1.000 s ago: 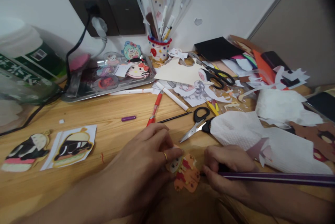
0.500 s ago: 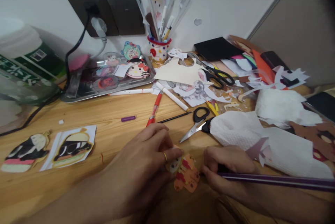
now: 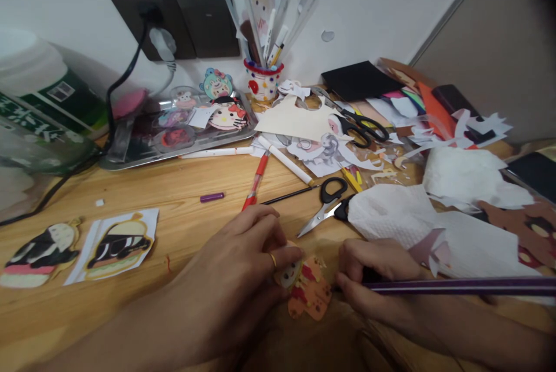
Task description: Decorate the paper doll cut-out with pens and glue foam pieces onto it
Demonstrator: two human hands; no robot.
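Observation:
My left hand (image 3: 243, 270), a gold ring on one finger, grips a small orange paper cutout (image 3: 309, 294) of a cartoon figure by its left side. Part of the cutout lies hidden under those fingers. In my right hand (image 3: 373, 279) is a purple pen (image 3: 469, 287), its shaft running out to the right. The pen's tip points at the cutout's right edge; whether it touches, I cannot tell. Just beyond the hands, black-handled scissors (image 3: 325, 210) lie with blades apart. A purple cap (image 3: 212, 197) rests on the wooden table (image 3: 174, 178).
Burger-like paper cutouts (image 3: 41, 253) lie at left. Behind are a metal tray (image 3: 174, 155) with stickers, a decorated pen cup (image 3: 263, 82) and a large jar (image 3: 47, 94). Paper scraps (image 3: 299, 120), a second pair of scissors (image 3: 365, 128) and white tissue (image 3: 391, 210) crowd the right.
The far end of the purple pen has risen slightly, and my right hand has shifted a little. My left hand keeps its hold on the paper cutout.

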